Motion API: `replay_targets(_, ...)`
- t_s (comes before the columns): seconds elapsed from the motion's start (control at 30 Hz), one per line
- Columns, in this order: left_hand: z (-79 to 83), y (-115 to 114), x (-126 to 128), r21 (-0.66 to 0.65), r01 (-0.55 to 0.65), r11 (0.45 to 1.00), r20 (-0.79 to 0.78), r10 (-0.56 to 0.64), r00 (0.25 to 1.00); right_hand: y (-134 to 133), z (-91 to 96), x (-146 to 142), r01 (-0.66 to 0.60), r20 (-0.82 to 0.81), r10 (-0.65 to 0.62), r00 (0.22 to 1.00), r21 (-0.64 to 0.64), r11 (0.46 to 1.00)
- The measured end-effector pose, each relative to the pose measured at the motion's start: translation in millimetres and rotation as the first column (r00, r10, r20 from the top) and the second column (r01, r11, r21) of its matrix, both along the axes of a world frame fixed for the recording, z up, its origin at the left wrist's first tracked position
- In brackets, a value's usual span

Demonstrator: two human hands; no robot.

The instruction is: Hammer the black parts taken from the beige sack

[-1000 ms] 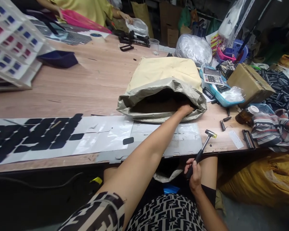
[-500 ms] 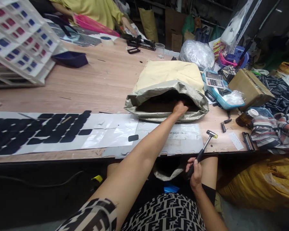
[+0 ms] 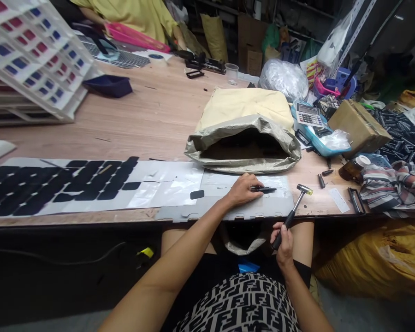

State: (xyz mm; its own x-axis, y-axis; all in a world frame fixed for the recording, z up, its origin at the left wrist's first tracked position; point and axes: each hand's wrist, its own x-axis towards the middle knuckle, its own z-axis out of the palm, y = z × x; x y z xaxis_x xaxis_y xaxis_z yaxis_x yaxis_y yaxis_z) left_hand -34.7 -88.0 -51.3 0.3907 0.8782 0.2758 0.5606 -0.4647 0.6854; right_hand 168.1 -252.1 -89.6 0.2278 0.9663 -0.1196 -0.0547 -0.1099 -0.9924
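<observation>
My left hand (image 3: 244,190) is closed on a slim black part (image 3: 267,189), which lies low over a grey-white sheet (image 3: 280,203) at the table's front edge. Just beyond it, an open sack (image 3: 249,103) lies on its side with its dark mouth facing me; what is inside is hidden. My right hand (image 3: 284,244) grips the black handle of a small hammer (image 3: 292,212) over my right thigh. The hammer's head, yellow at one end, points up and away from me. A black rounded pad (image 3: 197,194) rests left of my left hand.
Black pads (image 3: 90,182) lie on white sheets at left, near a leaning white plastic basket (image 3: 38,55). On the right are a calculator (image 3: 308,114), a blue tray (image 3: 332,150), a cardboard box (image 3: 361,122) and a brown jar (image 3: 354,168). Someone in yellow (image 3: 134,20) works across the table.
My left hand has come out of the sack's mouth and down to the sheet, with a slim black part in its fingers. My right hand still holds the hammer in nearly the same place.
</observation>
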Motion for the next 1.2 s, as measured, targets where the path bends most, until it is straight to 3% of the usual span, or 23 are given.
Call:
replay_targets(0.3, -2.3, 2, 1, -0.001, -0.047, 0.999, 0.053, 0.047, 0.998, -3, 14.6, 5, 0.011, 0.107, -0.011, 0.994, -0.004, 1.000)
replay_targets(0.67, -5.6, 6, -1, -0.056, -0.061, 0.997, 0.123, 0.067, 0.990, -29, 32.5, -11, -0.218, 0.304, 0.246, 0.920, -0.124, 0.968)
replay_targets(0.9, -3.4, 7, -1, -0.050, -0.021, 0.999, 0.066, 0.025, 0.998, -23, 31.2, -14, -0.233, 0.395, 0.223, 0.891, -0.023, 0.972)
replay_targets(1.2, -1.1, 7, 0, -0.045, -0.013, 0.999, 0.013, 0.014, 1.000, -23, 32.3, -16, -0.258, 0.407, 0.257, 0.877, -0.053, 0.965)
